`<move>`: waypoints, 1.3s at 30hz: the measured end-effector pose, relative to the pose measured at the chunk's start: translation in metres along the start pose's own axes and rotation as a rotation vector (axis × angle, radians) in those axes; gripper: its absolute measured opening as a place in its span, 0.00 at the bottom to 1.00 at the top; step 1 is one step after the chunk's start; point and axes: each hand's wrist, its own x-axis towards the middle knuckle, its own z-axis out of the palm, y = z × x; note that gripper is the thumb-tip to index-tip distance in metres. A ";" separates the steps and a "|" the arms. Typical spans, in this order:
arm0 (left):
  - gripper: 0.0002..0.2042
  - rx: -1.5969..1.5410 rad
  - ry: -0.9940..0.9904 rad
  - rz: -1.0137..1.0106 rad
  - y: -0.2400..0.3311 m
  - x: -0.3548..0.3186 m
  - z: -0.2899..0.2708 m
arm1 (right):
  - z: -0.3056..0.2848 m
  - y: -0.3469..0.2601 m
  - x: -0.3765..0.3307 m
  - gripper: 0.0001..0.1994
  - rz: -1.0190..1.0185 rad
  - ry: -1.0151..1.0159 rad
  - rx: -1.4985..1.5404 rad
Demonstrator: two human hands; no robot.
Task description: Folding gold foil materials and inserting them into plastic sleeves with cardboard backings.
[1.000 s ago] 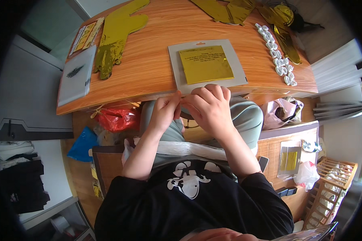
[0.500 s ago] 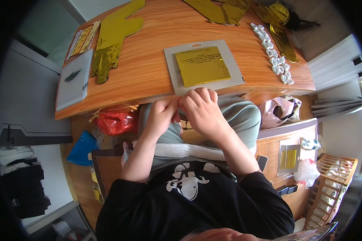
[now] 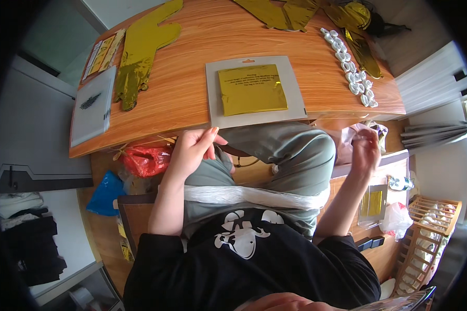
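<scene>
My left hand [image 3: 194, 147] is just off the table's near edge, above my left thigh. Its fingers are curled, thumb and forefinger close together; whatever lies between them is too small to make out. Out to the right, beyond my right knee and beside a pink bag [image 3: 347, 142], my right hand [image 3: 366, 150] is raised and smeared by motion. A thick bundle of white strands [image 3: 254, 197] stretches across my lap. At the table's front edge a grey card [image 3: 296, 98] carries a folded gold foil packet [image 3: 251, 90]; neither hand touches it.
On the wooden table [image 3: 187, 98] lie gold foil shapes [image 3: 140, 57], a row of small white coils [image 3: 347, 67] and clear plastic sleeves [image 3: 92, 106]. Red [image 3: 146, 159] and blue bags [image 3: 106, 193] sit low left. A slatted wooden rack [image 3: 425, 228] stands at the right.
My hands were together before the card; the right has swung far out to the right, while the left has shifted slightly left. The grey card has turned a little and moved slightly nearer.
</scene>
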 end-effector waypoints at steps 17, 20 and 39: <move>0.22 1.018 0.095 0.769 0.074 0.099 0.033 | 0.044 0.188 -0.113 0.19 -0.697 -0.763 -2.389; 0.30 1.097 -0.048 0.640 0.067 0.113 0.037 | 0.040 0.191 -0.112 0.22 -0.746 -0.691 -2.447; 0.32 1.236 -0.070 0.534 0.044 0.109 0.042 | 0.043 0.206 -0.097 0.26 -0.706 -0.549 -2.557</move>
